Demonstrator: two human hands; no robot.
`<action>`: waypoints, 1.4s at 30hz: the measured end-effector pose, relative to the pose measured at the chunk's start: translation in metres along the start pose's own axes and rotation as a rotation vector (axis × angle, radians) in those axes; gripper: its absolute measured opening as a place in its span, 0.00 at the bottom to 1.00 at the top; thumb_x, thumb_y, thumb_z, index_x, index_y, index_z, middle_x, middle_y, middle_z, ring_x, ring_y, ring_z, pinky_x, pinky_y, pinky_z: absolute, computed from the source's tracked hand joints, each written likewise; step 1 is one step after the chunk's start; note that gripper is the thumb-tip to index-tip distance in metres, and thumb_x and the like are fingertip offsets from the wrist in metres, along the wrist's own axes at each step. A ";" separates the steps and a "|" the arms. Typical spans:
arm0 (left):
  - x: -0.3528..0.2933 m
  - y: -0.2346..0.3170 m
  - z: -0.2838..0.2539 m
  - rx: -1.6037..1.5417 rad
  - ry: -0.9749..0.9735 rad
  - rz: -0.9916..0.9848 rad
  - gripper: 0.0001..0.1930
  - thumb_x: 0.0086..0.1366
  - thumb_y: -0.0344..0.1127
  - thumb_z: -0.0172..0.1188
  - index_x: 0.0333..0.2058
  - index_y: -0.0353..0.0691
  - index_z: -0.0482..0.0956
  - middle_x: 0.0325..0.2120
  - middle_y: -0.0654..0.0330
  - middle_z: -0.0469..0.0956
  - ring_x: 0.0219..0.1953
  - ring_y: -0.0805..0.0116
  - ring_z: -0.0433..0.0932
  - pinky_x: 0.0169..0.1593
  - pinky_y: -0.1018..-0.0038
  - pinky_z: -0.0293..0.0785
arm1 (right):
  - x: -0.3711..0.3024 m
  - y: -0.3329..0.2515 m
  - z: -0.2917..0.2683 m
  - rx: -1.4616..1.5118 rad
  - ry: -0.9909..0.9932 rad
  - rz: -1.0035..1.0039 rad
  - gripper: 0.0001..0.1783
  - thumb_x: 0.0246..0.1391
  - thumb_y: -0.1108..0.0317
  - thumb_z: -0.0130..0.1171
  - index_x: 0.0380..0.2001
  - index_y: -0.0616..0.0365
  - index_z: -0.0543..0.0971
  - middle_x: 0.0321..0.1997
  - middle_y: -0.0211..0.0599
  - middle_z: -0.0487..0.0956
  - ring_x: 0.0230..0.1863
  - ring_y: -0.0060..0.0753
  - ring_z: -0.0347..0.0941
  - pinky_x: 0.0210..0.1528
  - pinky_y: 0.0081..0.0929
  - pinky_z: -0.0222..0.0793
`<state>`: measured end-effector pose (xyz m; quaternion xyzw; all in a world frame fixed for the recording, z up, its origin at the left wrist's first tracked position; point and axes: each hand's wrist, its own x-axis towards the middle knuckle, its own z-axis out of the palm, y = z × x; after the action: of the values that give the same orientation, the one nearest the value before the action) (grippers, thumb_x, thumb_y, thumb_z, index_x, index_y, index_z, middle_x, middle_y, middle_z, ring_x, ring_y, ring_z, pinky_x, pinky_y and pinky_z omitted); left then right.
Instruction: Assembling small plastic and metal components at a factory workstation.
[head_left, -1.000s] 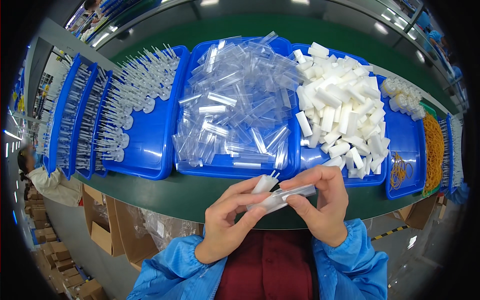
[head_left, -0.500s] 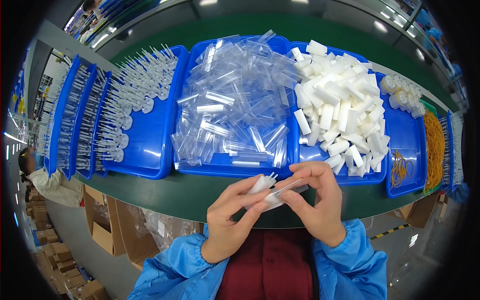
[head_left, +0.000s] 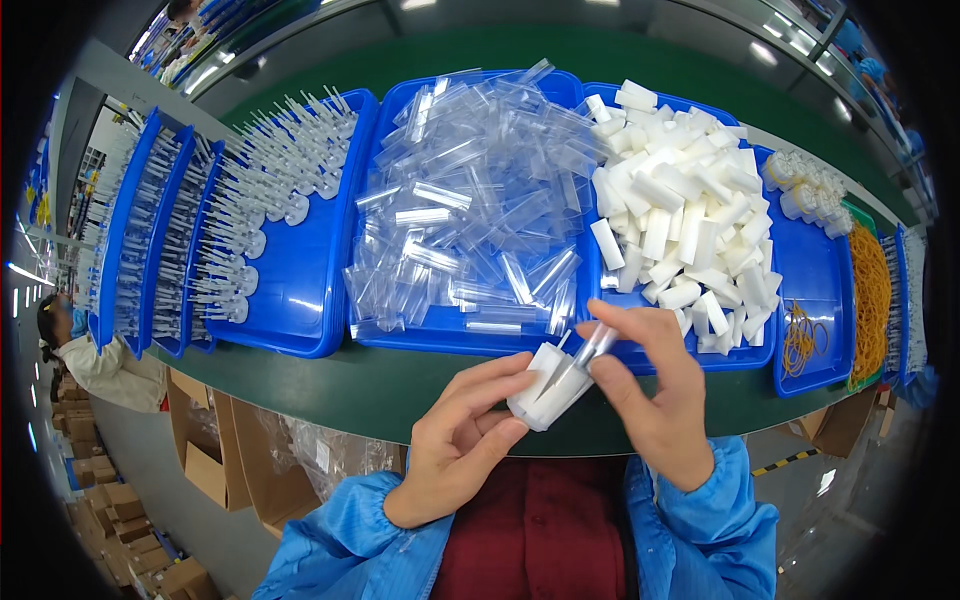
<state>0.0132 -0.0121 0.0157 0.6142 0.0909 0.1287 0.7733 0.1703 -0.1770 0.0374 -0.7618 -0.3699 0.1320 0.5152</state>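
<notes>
In front of me, above the table's near edge, my left hand [head_left: 458, 440] pinches a white part [head_left: 540, 392] between thumb and fingers. The part looks made of two or more white pieces side by side, and a thin pale prong sticks out at its top. My right hand [head_left: 655, 390] grips a clear plastic sleeve [head_left: 600, 345] between thumb and forefinger. The sleeve is tilted at the white part's upper right end; whether it goes around the part I cannot tell.
Beyond my hands stand blue trays: one with clear sleeves [head_left: 480, 200], one with white foam-like pieces [head_left: 690, 200], one with pronged white parts [head_left: 235, 230]. At right lie rubber bands [head_left: 870, 300] and clear rolls [head_left: 805, 190]. Cardboard boxes [head_left: 215, 460] stand below left.
My right hand has moved slightly up and right and now tilts the clear sleeve upward. The white part in my left hand has turned more upright and shows more of its length.
</notes>
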 end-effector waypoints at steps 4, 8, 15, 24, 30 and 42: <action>0.000 0.000 0.008 -0.091 0.123 -0.058 0.24 0.65 0.14 0.59 0.59 0.28 0.69 0.59 0.48 0.66 0.64 0.56 0.70 0.62 0.63 0.77 | -0.003 -0.021 0.008 -0.297 -0.011 -0.132 0.56 0.36 0.57 0.80 0.68 0.63 0.65 0.60 0.47 0.72 0.60 0.51 0.67 0.63 0.46 0.59; -0.001 -0.001 0.007 -0.120 0.072 -0.063 0.23 0.64 0.13 0.59 0.57 0.28 0.68 0.58 0.49 0.66 0.63 0.57 0.70 0.62 0.63 0.78 | -0.005 -0.019 0.011 -0.391 -0.005 -0.158 0.56 0.32 0.56 0.81 0.66 0.62 0.66 0.61 0.47 0.71 0.62 0.51 0.66 0.64 0.48 0.58; -0.004 -0.002 0.007 -0.192 0.098 -0.159 0.25 0.64 0.15 0.60 0.58 0.28 0.66 0.58 0.48 0.68 0.64 0.59 0.70 0.62 0.63 0.78 | -0.005 -0.018 0.012 -0.466 -0.065 -0.241 0.47 0.33 0.58 0.79 0.59 0.59 0.73 0.58 0.40 0.76 0.59 0.39 0.73 0.66 0.48 0.59; 0.000 -0.002 0.005 -0.248 0.050 -0.166 0.23 0.66 0.18 0.60 0.59 0.31 0.67 0.62 0.48 0.65 0.64 0.59 0.70 0.62 0.63 0.76 | -0.004 -0.012 0.018 -0.447 0.043 -0.340 0.39 0.33 0.60 0.78 0.54 0.56 0.80 0.55 0.32 0.79 0.55 0.35 0.74 0.63 0.44 0.62; -0.002 0.000 0.005 -0.258 0.011 -0.168 0.18 0.67 0.20 0.60 0.55 0.31 0.71 0.65 0.47 0.63 0.63 0.58 0.71 0.64 0.62 0.74 | -0.014 -0.003 0.017 -0.389 0.055 -0.404 0.39 0.35 0.60 0.78 0.56 0.54 0.79 0.50 0.30 0.78 0.51 0.34 0.73 0.61 0.43 0.63; -0.012 -0.009 -0.021 -0.135 0.230 -0.119 0.14 0.69 0.24 0.60 0.51 0.28 0.73 0.62 0.43 0.67 0.59 0.53 0.75 0.56 0.57 0.82 | 0.053 0.007 0.038 -0.567 -0.137 -0.451 0.24 0.44 0.67 0.71 0.48 0.56 0.81 0.43 0.32 0.79 0.47 0.36 0.71 0.49 0.35 0.63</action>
<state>-0.0040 0.0020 0.0022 0.5354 0.2060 0.1579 0.8037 0.1880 -0.1154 0.0245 -0.7629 -0.5842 -0.0420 0.2739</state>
